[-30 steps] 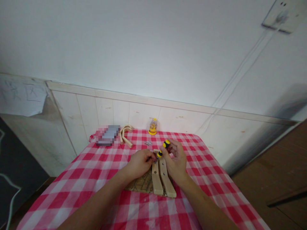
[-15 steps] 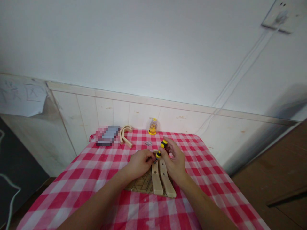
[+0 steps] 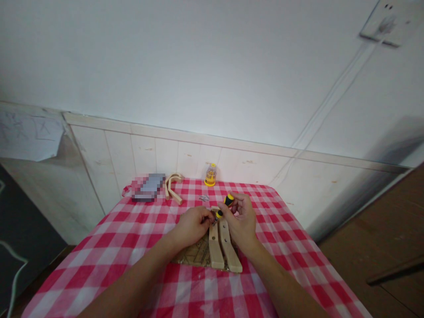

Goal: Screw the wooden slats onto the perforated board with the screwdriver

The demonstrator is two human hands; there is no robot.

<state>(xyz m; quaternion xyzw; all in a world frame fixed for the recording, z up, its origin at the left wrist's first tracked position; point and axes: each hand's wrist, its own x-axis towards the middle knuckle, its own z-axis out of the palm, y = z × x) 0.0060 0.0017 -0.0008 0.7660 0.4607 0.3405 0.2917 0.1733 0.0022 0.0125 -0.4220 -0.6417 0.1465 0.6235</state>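
Observation:
My right hand (image 3: 243, 218) is closed round a yellow-and-black screwdriver (image 3: 228, 200), which leans to the upper right with its tip down at the left wooden piece (image 3: 217, 255). Beside that tip, my left hand (image 3: 195, 227) pinches its fingertips together at the upper part of the same piece; what lies between them is too small to make out. A second wooden piece (image 3: 233, 261) with dark holes lies alongside on the right. Both pieces rest on a brown patterned board (image 3: 192, 256), partly covered by my left hand and forearm.
Small metal screws (image 3: 204, 198) lie beyond my hands. Further back stand a yellow-based clear bit case (image 3: 210, 176) and curved wooden parts (image 3: 172, 190), with a pixelated dark flat object (image 3: 148, 187) to their left. A checked cloth (image 3: 132, 247) covers the table, against a wall (image 3: 212, 88).
The screwdriver's handle has tipped further right and slightly down, and the fingers of my right hand have shifted on it. My left hand stays at the tip.

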